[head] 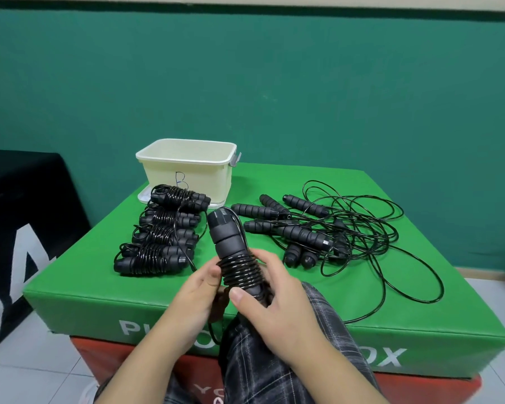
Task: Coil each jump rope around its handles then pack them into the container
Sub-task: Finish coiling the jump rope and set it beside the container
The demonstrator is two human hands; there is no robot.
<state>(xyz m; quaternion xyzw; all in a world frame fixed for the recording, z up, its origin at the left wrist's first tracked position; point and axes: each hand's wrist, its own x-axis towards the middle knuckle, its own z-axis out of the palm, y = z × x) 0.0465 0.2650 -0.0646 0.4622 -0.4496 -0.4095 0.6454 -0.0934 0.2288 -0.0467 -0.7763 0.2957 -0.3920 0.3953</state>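
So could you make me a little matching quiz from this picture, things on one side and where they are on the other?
Things:
1. tub
2. coiled ropes
3. loose ropes
4. half-wound rope

Places:
A. tangled on the right of the green box
B. in both hands
C. at the box's far edge
D. in a row on the left, before the tub

Pairs: 1-C, 2-D, 3-A, 4-B

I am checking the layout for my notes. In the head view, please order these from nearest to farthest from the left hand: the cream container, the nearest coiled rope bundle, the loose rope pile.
1. Nearest coiled rope bundle, on the green box, just beyond the left hand.
2. Loose rope pile, far to the right.
3. Cream container, at the box's far edge.
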